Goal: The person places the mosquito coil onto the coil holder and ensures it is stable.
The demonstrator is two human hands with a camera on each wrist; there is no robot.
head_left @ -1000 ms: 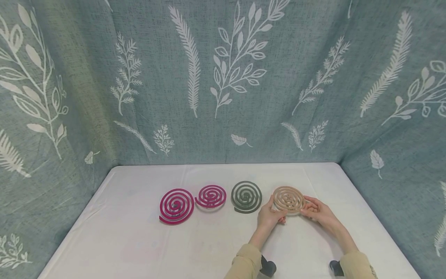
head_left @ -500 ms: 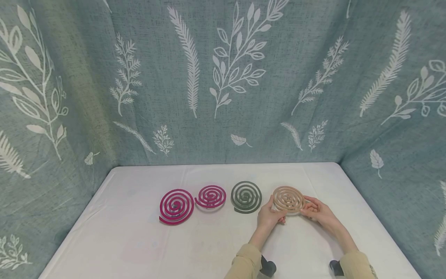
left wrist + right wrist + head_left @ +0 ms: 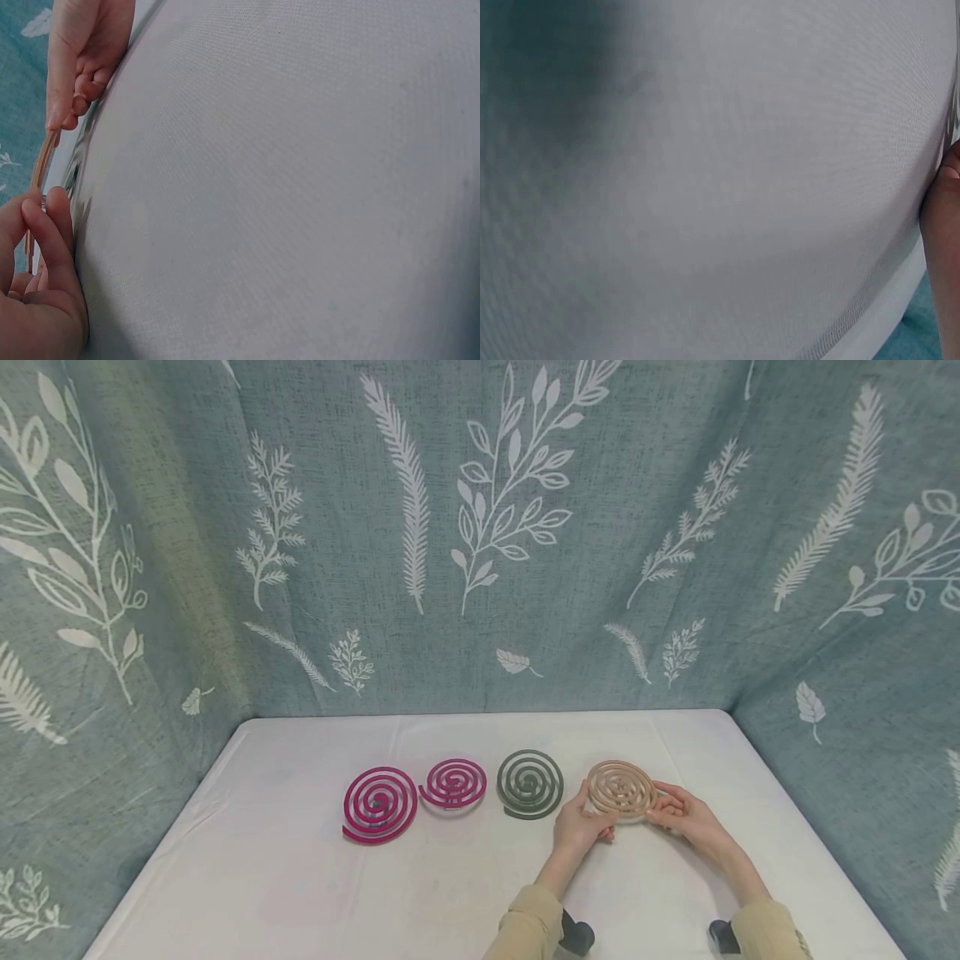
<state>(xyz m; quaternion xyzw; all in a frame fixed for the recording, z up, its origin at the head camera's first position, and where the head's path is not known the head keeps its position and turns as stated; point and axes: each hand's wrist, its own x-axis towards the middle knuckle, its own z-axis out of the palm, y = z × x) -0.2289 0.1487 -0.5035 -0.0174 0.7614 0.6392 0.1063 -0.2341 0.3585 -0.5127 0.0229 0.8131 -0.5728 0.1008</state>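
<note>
In the head view, a tan mosquito coil (image 3: 621, 786) sits at the right end of a row, slightly tilted, a little above the white table surface. My left hand (image 3: 577, 827) pinches its lower left rim between thumb and fingers. At the lower right rim, my right hand (image 3: 692, 821) pinches it too. The left wrist view catches the coil (image 3: 44, 157) edge-on as a thin tan band between both hands. Just left of my left hand lies a dark green coil (image 3: 528, 783). Only a little of the right hand (image 3: 951, 169) enters the right wrist view.
Further left are a magenta coil (image 3: 454, 783), slightly tilted, and a larger magenta coil (image 3: 381, 801). All rest on a white-covered table (image 3: 300, 893). A blue-green leaf-patterned curtain (image 3: 480, 668) hangs behind and along both sides. Dark wrist devices (image 3: 577, 935) show beneath the sleeves.
</note>
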